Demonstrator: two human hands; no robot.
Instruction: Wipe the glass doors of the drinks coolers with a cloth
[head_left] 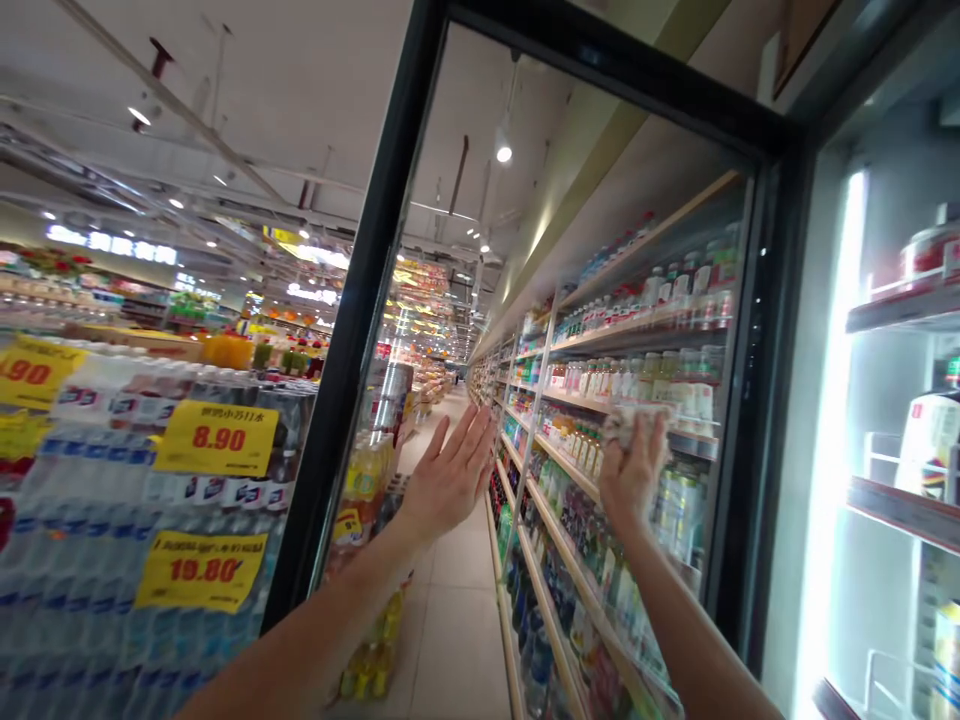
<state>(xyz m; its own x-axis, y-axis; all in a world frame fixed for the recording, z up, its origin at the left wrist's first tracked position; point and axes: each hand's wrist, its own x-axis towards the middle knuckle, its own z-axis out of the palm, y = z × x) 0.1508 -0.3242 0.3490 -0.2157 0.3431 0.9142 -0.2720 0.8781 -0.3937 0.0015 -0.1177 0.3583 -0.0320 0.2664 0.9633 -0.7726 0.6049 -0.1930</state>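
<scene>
An open glass cooler door (375, 250) with a black frame stands tilted in front of me. My left hand (450, 475) has its fingers stretched out and lies flat against or just before the glass; I cannot tell whether it touches. To its right, my right hand (631, 475) presses a crumpled pale cloth (637, 422) to the glass, fingers over it. Bottles on shelves show in the glass behind both hands.
A lit cooler interior (930, 350) with shelves of drinks is at right. On the left stand stacked packs of bottled water (82, 530) with yellow price signs (217, 437). A tiled aisle floor (450, 620) shows through the glass.
</scene>
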